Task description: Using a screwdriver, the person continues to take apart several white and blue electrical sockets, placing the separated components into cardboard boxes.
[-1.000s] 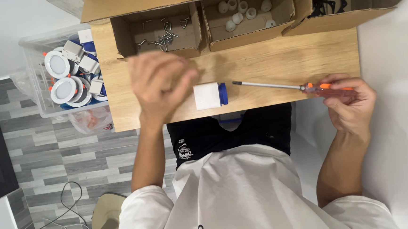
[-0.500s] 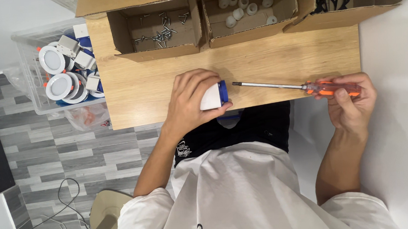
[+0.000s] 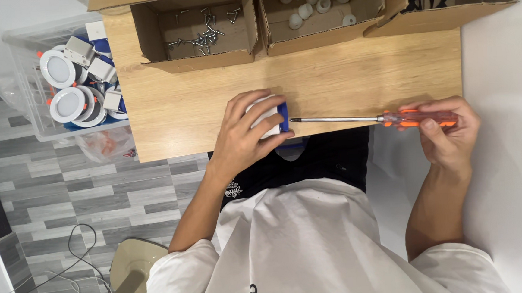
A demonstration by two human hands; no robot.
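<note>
We look straight down on a light wooden tabletop (image 3: 341, 81).

1. L hand (image 3: 245, 135): rests palm-down over a small white-and-blue plastic block (image 3: 271, 117) near the front edge of the tabletop, approx. centre. Fingers are curled round the block from above w/ thumb at its near side, so the block is gripped; only its blue right-hand end and a strip of white top show. We cannot tell whether the block is lifted or sits flat on the wood.

2. R hand (image 3: 447, 132): closed round the orange translucent handle of a long screwdriver w/ a slim steel shaft (image 3: 356, 119). Fingers wrap the handle fully; hand is off the right edge of the tabletop, over white floor. Shaft lies roughly horizontal along the front edge, tip pointing left, just beside the blue end of the block. Contact between tip and block: cannot tell.

3. Rear of tabletop, three open brown cardboard boxes in a row:
 - left box (image 3: 157, 26), holding loose dark metal screws (image 3: 203, 32);
 - middle box (image 3: 278, 28), holding small white round plastic parts (image 3: 312, 1);
 - right box (image 3: 446, 14), holding dark items, too unclear to identify.

4. Left of tabletop, on grey plank floor (image 3: 64, 194): a clear plastic tub (image 3: 25, 88) w/ round white light fittings (image 3: 57, 68) and white-blue blocks of similar kind.
</note>
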